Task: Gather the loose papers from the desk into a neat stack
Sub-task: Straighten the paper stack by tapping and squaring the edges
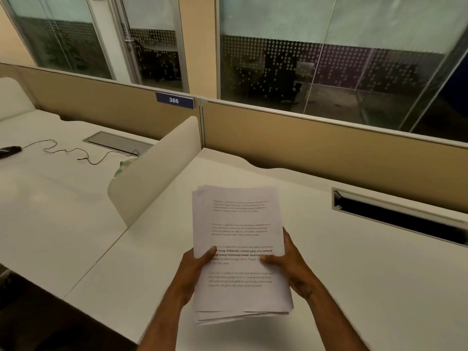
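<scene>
While held above table (354, 287), papers (240, 239) are gripped by both hands. Left hand (195, 272): thumb pressed on top sheet at left edge, fingers hidden beneath. Right hand (291, 264): thumb laid on printed text at right edge, fingers curled behind stack. Sheets are fanned unevenly at near and far ends, beyond thumbs. Divider (157, 168) is seen left of left hand; cable slot (400, 216) right of right hand; mouse (10, 150) far left.
</scene>
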